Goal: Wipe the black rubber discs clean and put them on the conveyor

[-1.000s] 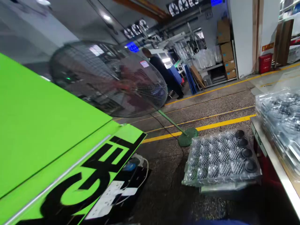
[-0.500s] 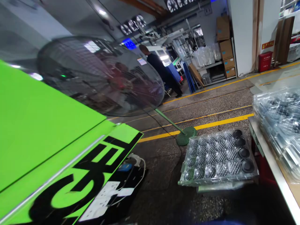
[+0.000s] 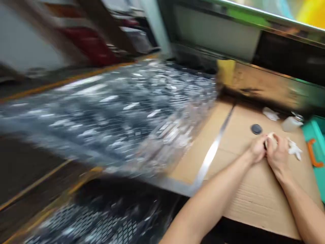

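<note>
A small pale, soft-looking item (image 3: 271,137) is held over the right part of the surface, clasped between the left hand (image 3: 258,149) and the right hand (image 3: 278,154). The hands are brought together, with fingers curled around it; a dark edge is seen between them, but what it belongs to cannot be told.

The surface is covered with a brown cardboard sheet (image 3: 261,200), crossed on the left by a shiny grey strip (image 3: 212,152). A flat, round, dark grey disc (image 3: 256,128) is laid just beyond the hands, slightly left. Farther off, a crumpled white scrap (image 3: 270,114) and a white bottle with a metallic top (image 3: 291,123) are placed. A second crumpled white piece (image 3: 295,149) is seen just right of the right hand.

At the far right edge, a teal plastic bin (image 3: 318,134) is fitted with an orange handle (image 3: 313,154). The left is filled by blurred clear plastic trays (image 3: 122,112).
</note>
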